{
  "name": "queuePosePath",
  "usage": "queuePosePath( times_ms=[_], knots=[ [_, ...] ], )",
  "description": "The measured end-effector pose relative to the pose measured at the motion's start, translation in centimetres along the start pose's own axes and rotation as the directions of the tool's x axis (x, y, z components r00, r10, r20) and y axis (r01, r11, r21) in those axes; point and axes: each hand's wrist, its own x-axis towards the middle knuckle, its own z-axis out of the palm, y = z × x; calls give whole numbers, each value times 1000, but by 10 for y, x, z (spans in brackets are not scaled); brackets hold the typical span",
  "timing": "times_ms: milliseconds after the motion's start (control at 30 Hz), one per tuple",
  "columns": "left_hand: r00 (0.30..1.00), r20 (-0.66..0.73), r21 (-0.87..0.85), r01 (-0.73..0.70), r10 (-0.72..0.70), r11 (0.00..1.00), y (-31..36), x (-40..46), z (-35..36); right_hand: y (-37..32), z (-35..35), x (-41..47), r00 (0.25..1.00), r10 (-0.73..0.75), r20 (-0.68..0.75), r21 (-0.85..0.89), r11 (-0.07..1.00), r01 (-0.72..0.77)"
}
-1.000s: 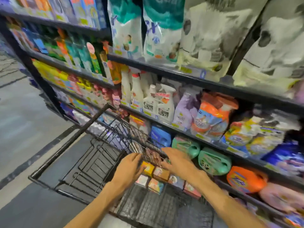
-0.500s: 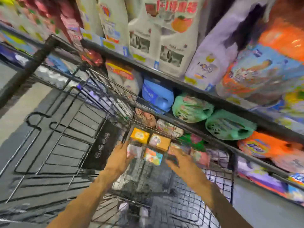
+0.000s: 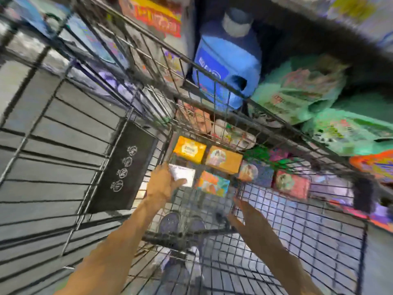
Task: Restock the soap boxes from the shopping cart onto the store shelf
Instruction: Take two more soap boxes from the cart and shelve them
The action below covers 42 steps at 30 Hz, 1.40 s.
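The left hand (image 3: 163, 184) is gripping a white soap box (image 3: 183, 176) in the wire cart (image 3: 297, 231). Yellow, orange and multicoloured boxes (image 3: 223, 159) are lying beside it. The right hand (image 3: 244, 213) is blurred; grip unclear.

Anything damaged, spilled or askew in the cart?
Nothing stands out. The soap boxes lie flat in rows at the far end of the cart, none visibly crushed or spilled. Left hand grips the white box. Motion blur hides fine detail.
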Motion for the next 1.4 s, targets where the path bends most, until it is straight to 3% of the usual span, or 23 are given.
queuePosePath(
  times_ms=[233, 367, 700, 900, 1167, 1400],
  knots=[
    [997, -47, -149, 50, -57, 988, 26, -33, -16, -20, -11, -2, 998, -12, -63, 107, 994, 19],
    [996, -12, -232, 79, -84, 969, 26, -34, -24, -21, -8, 12, 994, 59, -96, 174, 984, -42],
    [996, 26, -260, -78, 88, 962, -24, -37, -41, 0, 48, 101, 962, 254, -101, 457, 870, -182],
    [989, 30, -427, -118, 144, 897, -24, -37, -48, 12, 78, 130, 943, 277, -185, 505, 850, -151],
    [975, -56, -325, -222, 215, 919, -8, -51, -63, -15, 38, 81, 942, 225, -249, 557, 829, -51],
    [945, 108, -376, -248, 308, 893, 30, -80, -107, -13, -15, 17, 935, 169, -311, 609, 791, 60]
  ],
)
